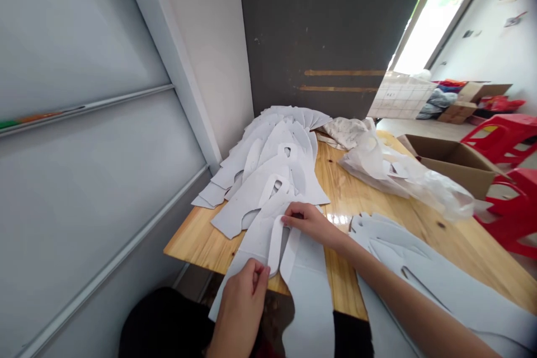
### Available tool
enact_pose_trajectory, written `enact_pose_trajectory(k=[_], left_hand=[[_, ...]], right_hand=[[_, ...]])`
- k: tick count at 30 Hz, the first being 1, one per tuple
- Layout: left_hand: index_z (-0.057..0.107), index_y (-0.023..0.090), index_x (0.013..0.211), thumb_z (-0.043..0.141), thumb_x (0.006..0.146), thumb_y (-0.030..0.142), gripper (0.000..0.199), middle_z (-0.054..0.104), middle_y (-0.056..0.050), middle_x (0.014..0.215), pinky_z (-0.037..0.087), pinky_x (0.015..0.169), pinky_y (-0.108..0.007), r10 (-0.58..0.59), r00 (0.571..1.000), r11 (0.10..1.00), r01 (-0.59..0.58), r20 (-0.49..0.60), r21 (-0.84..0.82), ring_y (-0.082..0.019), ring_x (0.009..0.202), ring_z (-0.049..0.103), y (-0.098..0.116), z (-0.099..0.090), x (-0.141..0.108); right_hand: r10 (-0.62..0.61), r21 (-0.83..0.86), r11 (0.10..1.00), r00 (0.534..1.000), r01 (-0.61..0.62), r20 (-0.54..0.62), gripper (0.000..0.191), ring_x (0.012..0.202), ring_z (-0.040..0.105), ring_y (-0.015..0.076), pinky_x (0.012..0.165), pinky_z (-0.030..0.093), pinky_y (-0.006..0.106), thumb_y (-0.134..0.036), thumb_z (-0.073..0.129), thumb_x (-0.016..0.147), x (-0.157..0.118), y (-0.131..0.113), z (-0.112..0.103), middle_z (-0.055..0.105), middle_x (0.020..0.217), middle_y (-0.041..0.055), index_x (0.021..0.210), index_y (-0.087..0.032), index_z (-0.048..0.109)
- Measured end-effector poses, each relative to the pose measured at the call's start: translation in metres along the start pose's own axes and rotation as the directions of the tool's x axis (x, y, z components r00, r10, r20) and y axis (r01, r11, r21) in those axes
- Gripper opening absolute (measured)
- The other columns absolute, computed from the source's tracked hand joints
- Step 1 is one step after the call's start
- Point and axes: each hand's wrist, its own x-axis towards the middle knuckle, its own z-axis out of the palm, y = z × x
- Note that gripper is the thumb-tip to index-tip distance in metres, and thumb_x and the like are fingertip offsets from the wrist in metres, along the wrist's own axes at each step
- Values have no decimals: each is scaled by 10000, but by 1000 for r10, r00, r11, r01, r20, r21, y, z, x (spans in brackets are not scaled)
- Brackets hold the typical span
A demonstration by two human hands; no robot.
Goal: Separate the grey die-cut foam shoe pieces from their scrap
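The left hand (pixel 241 305) and right hand (pixel 306 224) are both closed in pinches on the slot edges of a die-cut grey sheet (pixel 308 307), which overhangs the near edge of the wooden worktop (pixel 348 285), just beside a fanned stack of similar sheets (pixel 268 162), apparently overlapped to keep each one separately reachable.

Your left hand (pixel 241 305) hides where its fingers meet the white cut-out sheet (pixel 308 302), so you can't tell the grip, and your right hand (pixel 304 221) covers part of the sheet's upper loop. The second white stack (pixel 403 257) runs off the bottom edge, as does your right forearm (pixel 423 302). The red stools (pixel 503 140) are cut off at the right edge. The heaped goods (pixel 438 100) by the far wall are too small to tell apart — and the cardboard box (pixel 455 165) on the right hides its contents.
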Motion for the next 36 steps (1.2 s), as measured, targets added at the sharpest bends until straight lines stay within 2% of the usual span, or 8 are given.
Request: enact_pose_trajectory(k=[12,22,26,32,36], left_hand=[[439,266,725,438,994,333,277,535,30,653,332,638,-287,-15,1000,999,14,20,46,-195,669,556,5,-3,-4],[446,283,681,449,949,378,285,471,46,544,299,592,-299,26,1000,990,-24,-15,138,-189,538,457,3,-1,4],[458,287,665,486,917,386,272,505,38,530,283,579,-299,50,997,984,-39,-55,176,-193,522,472,0,3,7],[459,289,635,508,904,392,293,511,38,524,288,567,-292,31,998,980,-21,-48,197,-198,523,509,0,3,10],[457,289,618,525,893,387,300,499,46,508,299,558,-286,30,998,978,-18,-53,207,-188,509,495,0,2,13]], right_hand=[[-37,-140,990,999,32,-36,236,789,548,195,726,403,326,-366,672,958,1,1,8,618,814,10,779,-214,644],[-38,-214,976,998,26,-53,185,825,568,198,748,408,320,-265,706,951,1,-7,9,651,834,15,785,-207,649],[-62,-242,969,995,42,-75,198,811,562,187,754,405,312,-236,727,943,1,-8,10,636,810,2,772,-211,632],[-78,-249,967,995,60,-63,211,841,567,191,765,412,314,-199,729,941,0,-10,10,634,819,2,753,-208,633],[-135,-258,960,986,106,-98,201,793,557,160,733,437,305,-177,728,928,-1,-7,12,598,946,20,759,-195,621]])
